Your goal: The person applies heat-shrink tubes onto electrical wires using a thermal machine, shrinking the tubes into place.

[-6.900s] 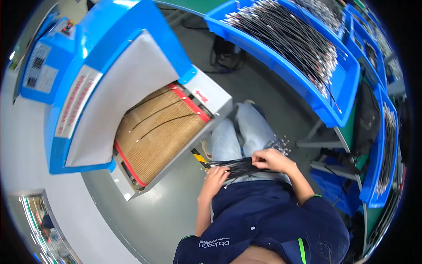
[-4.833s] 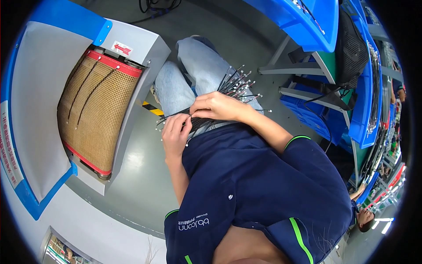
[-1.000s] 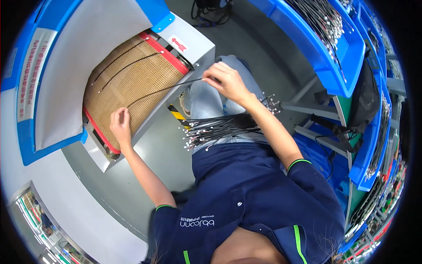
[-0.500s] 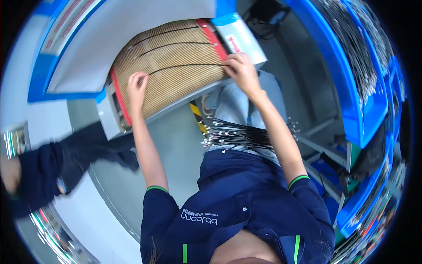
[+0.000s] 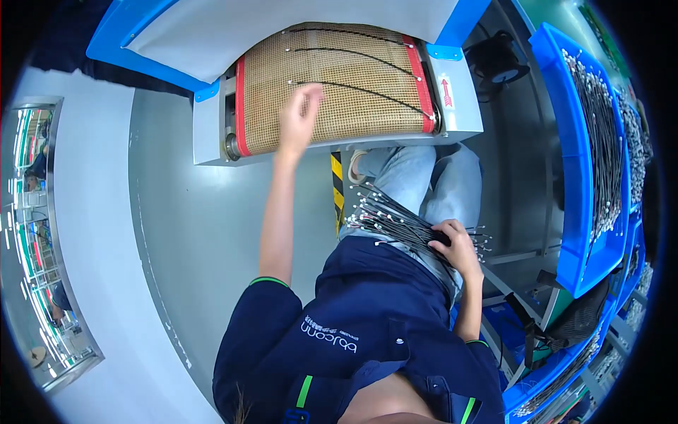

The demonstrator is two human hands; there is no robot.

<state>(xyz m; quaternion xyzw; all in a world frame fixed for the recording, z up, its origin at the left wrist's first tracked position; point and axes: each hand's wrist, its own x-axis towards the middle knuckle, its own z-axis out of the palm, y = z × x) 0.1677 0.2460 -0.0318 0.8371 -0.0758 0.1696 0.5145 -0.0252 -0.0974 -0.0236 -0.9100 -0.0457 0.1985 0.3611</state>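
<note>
Three thin black cables (image 5: 364, 90) with small white end connectors lie spaced apart across a tan mesh conveyor belt (image 5: 339, 124) with red edge strips. My left hand (image 5: 300, 116) hovers over the belt near the left end of the closest cable. Its fingers are loosely curled, thumb apart, with nothing visible in them. On my lap rests a bundle of black cables (image 5: 395, 218) with white connectors at both ends. My right hand (image 5: 458, 247) lies on the right part of this bundle, its fingers closed round some cables; how many is hidden.
A white cover (image 5: 282, 21) with blue framing hangs over the belt's far part. Blue bins (image 5: 575, 177) full of similar cables stand at my right. Yellow-black tape (image 5: 337, 187) marks the floor by the machine. A white surface (image 5: 92, 184) stands at far left.
My right hand has left the closest cable's right end and come down to the lap bundle. My left hand has let go of that cable's left end. The person at left is gone from there.
</note>
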